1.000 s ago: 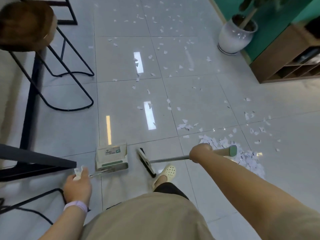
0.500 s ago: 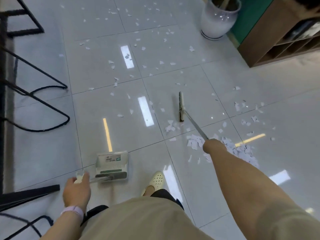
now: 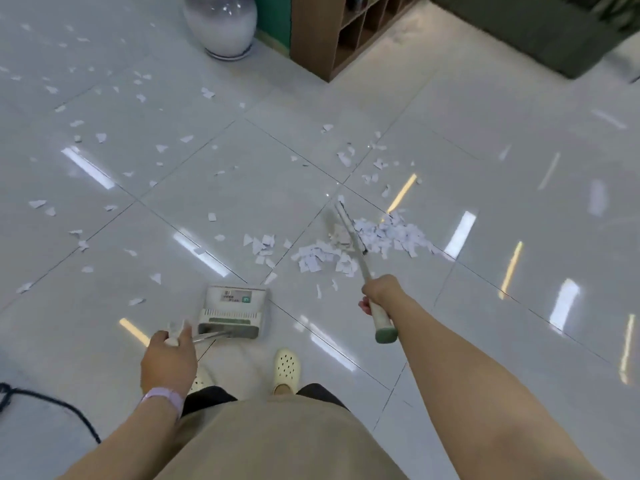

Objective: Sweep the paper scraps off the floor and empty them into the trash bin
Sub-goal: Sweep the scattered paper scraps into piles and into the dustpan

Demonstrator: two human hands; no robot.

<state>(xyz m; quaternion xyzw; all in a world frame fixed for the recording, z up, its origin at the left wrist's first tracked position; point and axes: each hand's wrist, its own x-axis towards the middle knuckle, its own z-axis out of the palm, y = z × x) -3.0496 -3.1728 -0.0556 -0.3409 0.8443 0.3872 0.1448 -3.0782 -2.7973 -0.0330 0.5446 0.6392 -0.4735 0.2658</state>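
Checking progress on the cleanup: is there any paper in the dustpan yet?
No. The dustpan tray looks bare, while the paper scraps lie heaped on the floor beside the broom.

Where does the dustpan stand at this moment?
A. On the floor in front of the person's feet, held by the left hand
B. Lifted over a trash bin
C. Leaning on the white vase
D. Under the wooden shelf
A: the dustpan sits flat on the floor tiles and the left hand grips its handle.

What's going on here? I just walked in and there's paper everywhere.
A person is sweeping up paper scraps. The right hand grips a broom whose head sits in a gathered pile. The left hand holds a dustpan standing on the floor. Many scraps lie scattered beyond.
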